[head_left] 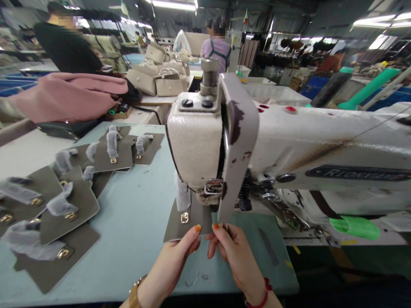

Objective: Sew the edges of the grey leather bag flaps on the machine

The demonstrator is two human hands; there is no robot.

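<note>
A grey flat bag panel [175,226] lies under the head of a sewing machine [195,145]. It carries a strap wrapped in white film [183,194] and a gold buckle [185,217]. My left hand [180,252] is closed at the panel's near edge, thumb on top and fingers curled below. Beside it, my right hand [233,248] pinches with thumb and fingers at the panel's right corner. A small dark thing shows between those fingers, too hidden to name. The needle area is partly covered by the machine head.
Several similar grey panels [70,205] with wrapped straps overlap at the left of the pale green table [128,239]. Thread scraps [197,279] lie near the front edge. Pink material [70,96] and beige bags [170,83] are behind. Two people work farther back.
</note>
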